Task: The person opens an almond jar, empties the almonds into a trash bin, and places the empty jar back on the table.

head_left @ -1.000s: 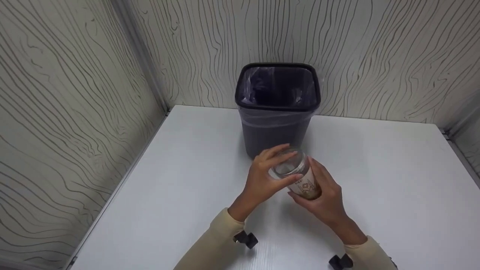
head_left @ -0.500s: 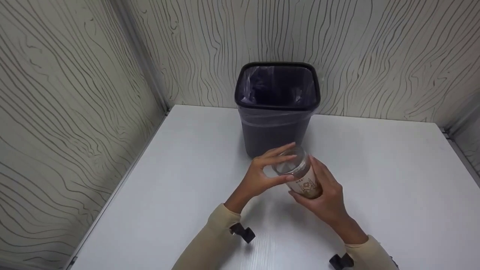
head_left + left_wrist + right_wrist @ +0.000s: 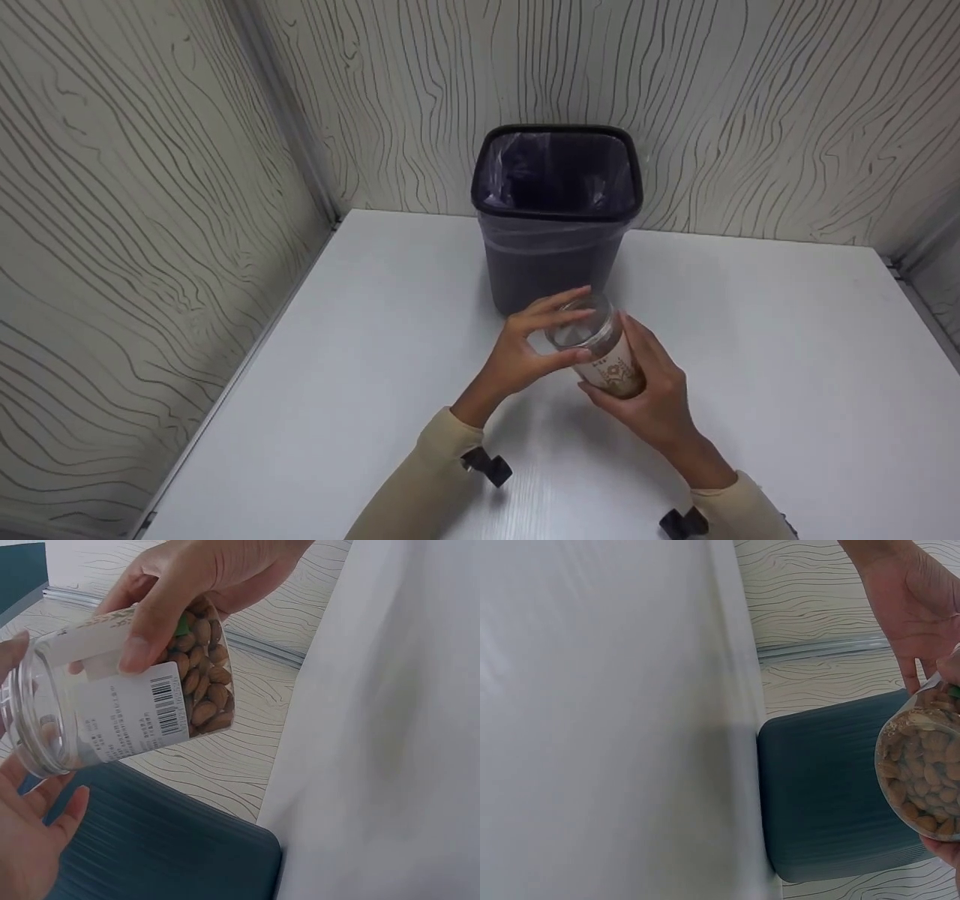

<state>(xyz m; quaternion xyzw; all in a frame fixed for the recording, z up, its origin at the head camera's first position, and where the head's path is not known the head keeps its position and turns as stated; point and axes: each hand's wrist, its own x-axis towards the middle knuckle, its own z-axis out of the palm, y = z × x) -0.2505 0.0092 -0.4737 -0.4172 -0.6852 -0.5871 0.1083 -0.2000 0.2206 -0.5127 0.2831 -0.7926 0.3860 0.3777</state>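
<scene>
A clear jar of almonds (image 3: 611, 366) is held tilted over the white table, its top toward my left hand. My right hand (image 3: 658, 394) grips the body from the right, near the base. Thumb and fingers of my left hand (image 3: 521, 351) span the jar's clear round top. In the left wrist view a white barcode label (image 3: 131, 716) covers part of the side, and almonds (image 3: 204, 682) lie against the base end. The jar's round bottom (image 3: 922, 772) faces the right wrist view, where much of my right hand is cut off.
Just behind my hands stands a dark bin (image 3: 551, 262) with a clear plastic liner (image 3: 517, 234) folded over its rim. The white table (image 3: 360, 360) reaches back to wood-patterned wall panels (image 3: 405, 97).
My left hand has shifted slightly on the jar's top, its wrist a little to the left. Over the last half second both hands and the jar stay nearly still.
</scene>
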